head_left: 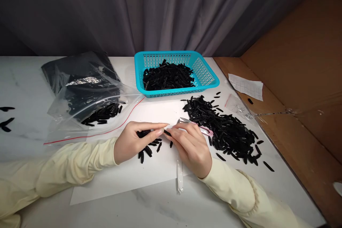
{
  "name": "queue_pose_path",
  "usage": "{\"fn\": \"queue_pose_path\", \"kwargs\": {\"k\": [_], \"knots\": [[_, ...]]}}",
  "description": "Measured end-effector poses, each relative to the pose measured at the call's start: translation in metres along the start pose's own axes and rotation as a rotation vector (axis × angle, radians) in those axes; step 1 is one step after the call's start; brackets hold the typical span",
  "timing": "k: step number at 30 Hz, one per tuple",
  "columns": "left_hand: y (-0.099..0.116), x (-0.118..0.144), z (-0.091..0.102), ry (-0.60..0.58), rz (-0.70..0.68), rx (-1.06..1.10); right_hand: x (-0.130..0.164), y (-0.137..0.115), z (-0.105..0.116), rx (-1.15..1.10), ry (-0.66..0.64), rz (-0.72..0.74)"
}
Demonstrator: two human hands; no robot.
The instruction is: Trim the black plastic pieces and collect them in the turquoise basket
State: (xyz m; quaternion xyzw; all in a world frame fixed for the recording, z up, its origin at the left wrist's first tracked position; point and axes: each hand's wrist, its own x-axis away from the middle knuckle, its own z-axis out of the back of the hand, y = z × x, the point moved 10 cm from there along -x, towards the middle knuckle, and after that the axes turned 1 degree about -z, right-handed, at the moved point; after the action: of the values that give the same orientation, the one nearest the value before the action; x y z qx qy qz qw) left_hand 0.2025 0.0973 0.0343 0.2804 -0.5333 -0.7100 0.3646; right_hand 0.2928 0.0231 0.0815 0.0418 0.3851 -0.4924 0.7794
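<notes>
Sleeves of pale yellow come in from the table's near edge, and both hands meet over a white sheet [128, 178] at its middle. Left hand [133, 142] has its grip closed on a small bunch of black strips [144, 134], fingers stretched toward the right. Right hand [191, 148] grips pink snips [197, 126], blades just beside the left fingertips. Loose strips [148, 149] lie on the sheet under the left hand. A clear strip [180, 174] lies by the right wrist. A wide pile [227, 131] spreads toward the right edge. A clear bag [85, 92] with more strips sits toward the left. A blue basket [205, 73] of strips stands at the far edge.
</notes>
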Motion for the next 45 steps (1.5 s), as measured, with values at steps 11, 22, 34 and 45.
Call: {"fn": "queue_pose_path", "kwargs": {"k": [11,22,34,45], "knots": [[0.003,0.002,-0.003,-0.032,-0.049,-0.011,0.002,0.002,0.003,-0.030,0.028,0.004],[0.005,0.002,-0.002,-0.025,-0.062,0.086,-0.004,-0.003,0.006,-0.015,0.022,-0.002],[0.001,-0.001,0.000,-0.012,-0.039,0.027,-0.018,0.010,0.009,0.268,-0.236,0.037],[-0.004,-0.004,-0.002,-0.015,0.001,0.007,0.017,-0.012,-0.040,0.630,-0.681,0.572]]}}
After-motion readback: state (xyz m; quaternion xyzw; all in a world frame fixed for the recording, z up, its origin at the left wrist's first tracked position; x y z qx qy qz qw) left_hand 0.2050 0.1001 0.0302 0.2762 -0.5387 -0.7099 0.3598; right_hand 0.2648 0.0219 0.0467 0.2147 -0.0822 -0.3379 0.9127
